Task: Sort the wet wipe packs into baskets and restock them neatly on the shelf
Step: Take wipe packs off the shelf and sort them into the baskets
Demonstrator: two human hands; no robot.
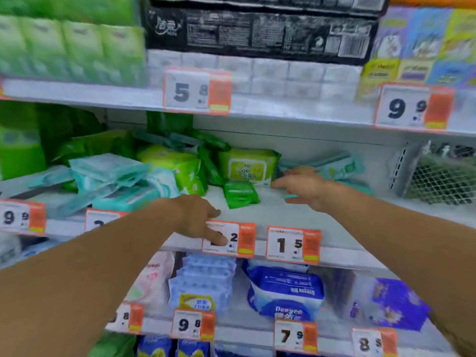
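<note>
Wet wipe packs lie jumbled on the middle shelf [283, 215]: a heap of pale teal packs [110, 176] at the left, lime green packs [177, 163] behind, a large yellow-green pack [247, 166] upright, and a small green pack [239, 193] in front of it. More teal packs [337, 166] lie at the right. My right hand [306, 188] reaches over the shelf with spread fingers, just in front of those teal packs, holding nothing. My left hand [203, 219] hangs over the shelf's front edge, fingers loose, one finger pointing down across a price tag [229, 239].
A wire mesh basket [438, 173] stands at the right end of the middle shelf. Tissue bundles fill the top shelf. Blue and white wipe packs [286, 292] sit on the shelf below. Orange price tags line every shelf edge.
</note>
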